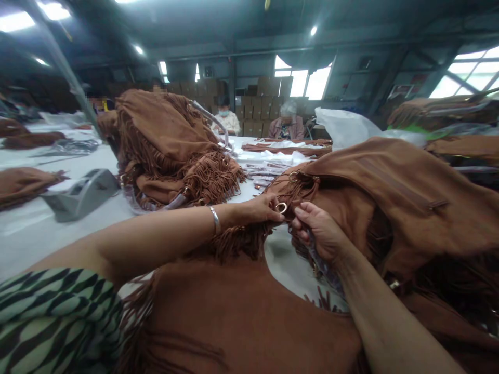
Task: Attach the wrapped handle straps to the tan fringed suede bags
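Note:
My left hand (262, 209) pinches a gold metal ring (281, 208) between thumb and fingers, near the fringed edge of a brown bag (241, 311). Close to its right, my right hand (317, 228) is closed on a strap (322, 262) wrapped in clear plastic, whose brown end (297, 205) shows at the fingertips. Strap end and ring are very near each other; I cannot tell whether they touch. The bag's body lies across the front of the table, with a curved opening beneath my hands.
More brown bags are heaped at right (409, 192) and in a fringed pile (163, 140) at left. A grey tape dispenser (80, 195) stands on the white table (23, 249). Wrapped straps (268, 170) lie ahead. Two people (287, 124) sit across the table, before stacked cartons (257, 106).

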`<state>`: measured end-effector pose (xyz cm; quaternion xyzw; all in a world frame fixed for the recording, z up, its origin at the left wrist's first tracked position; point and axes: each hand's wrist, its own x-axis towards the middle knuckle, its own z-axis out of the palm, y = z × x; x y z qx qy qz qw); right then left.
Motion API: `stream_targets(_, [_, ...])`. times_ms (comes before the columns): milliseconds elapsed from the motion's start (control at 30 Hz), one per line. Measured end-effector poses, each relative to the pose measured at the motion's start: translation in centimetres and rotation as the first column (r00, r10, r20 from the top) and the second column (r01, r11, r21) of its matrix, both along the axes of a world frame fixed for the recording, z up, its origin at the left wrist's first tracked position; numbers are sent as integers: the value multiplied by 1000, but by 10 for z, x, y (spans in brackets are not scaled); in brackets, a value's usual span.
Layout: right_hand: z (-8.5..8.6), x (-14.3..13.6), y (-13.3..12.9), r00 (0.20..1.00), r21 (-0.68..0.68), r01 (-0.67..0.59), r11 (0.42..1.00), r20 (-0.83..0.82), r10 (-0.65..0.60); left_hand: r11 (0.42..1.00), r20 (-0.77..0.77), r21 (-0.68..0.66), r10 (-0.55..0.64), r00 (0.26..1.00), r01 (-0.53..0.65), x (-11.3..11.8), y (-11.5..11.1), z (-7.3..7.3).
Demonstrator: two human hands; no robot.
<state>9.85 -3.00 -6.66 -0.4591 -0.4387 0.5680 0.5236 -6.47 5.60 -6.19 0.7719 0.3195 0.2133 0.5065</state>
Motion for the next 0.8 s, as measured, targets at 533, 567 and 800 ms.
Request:
stream_targets(533, [0, -7, -1, 1000, -36, -17, 999, 21, 17, 810, 204, 503, 229, 952, -302, -15, -40, -33])
stream_targets(567, [-1, -8, 0, 999, -44, -17, 999, 34, 18, 802, 217, 519, 211, 953, -296, -16, -40, -34])
stream_targets(800, [-3, -9, 3, 996, -83, -60, 995, 69, 65, 793, 225, 542, 183, 957, -279, -20, -39, -34])
